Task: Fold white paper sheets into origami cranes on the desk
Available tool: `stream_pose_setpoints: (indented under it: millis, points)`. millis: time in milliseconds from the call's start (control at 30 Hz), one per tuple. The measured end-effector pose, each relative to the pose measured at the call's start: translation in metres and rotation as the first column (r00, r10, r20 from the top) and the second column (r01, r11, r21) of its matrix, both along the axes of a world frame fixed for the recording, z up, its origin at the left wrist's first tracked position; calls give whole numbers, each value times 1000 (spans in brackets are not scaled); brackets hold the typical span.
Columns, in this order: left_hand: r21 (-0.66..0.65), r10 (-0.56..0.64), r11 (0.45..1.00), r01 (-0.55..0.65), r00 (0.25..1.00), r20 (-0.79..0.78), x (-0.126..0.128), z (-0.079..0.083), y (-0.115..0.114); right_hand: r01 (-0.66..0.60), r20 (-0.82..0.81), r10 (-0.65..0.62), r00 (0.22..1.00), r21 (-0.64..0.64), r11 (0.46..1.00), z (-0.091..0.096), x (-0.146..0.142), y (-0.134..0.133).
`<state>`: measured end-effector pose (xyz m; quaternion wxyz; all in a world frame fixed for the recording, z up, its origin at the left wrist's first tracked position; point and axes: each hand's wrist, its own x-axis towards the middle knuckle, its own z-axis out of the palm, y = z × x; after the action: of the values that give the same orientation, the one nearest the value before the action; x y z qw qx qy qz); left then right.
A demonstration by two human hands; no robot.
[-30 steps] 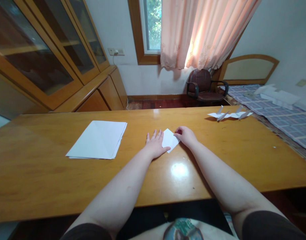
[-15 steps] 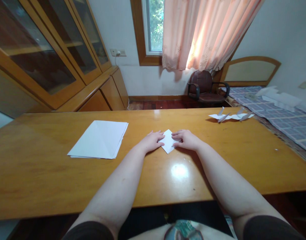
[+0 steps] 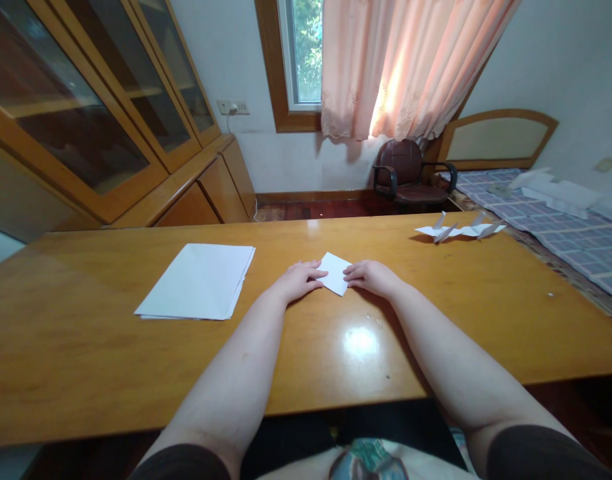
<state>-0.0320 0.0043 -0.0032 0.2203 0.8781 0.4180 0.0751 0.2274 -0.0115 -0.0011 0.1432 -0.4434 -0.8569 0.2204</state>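
A small folded sheet of white paper (image 3: 335,273) lies on the wooden table, turned at an angle in front of me. My left hand (image 3: 300,279) holds its left side, fingers and thumb resting on the edge. On the opposite side, my right hand (image 3: 370,276) has its fingertips at the paper's right edge. Parts of both side edges are hidden under my fingers. To the left of my hands sits a stack of white paper sheets (image 3: 199,281), its edges slightly uneven.
Folded white paper figures (image 3: 439,231) stand at the table's far right. Tiny white scraps dot the table (image 3: 461,320). Beyond it are a brown armchair (image 3: 409,170) and a bed (image 3: 536,207) on the right. A glass-doored cabinet (image 3: 181,157) stands on the left.
The folded paper has turned counter-clockwise, its top corner now further left and its bottom corner further right. Both hands have shifted slightly with it.
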Motion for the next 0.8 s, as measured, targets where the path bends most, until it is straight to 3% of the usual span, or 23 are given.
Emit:
stream_pose_setpoints:
  millis: [200, 433, 800]
  points:
    - [9, 30, 1000, -30, 999, 15, 1, 1, 0, 3, -73, -5, 997, -24, 1000, -4, 3, 2]
    - [45, 37, 998, -42, 993, 113, 2, 1, -1, 71, -58, -67, 996, 68, 995, -8, 4, 4]
    - [141, -33, 990, 21, 996, 87, 4, 6, -4, 12, -46, -7, 999, 93, 996, -8, 6, 8]
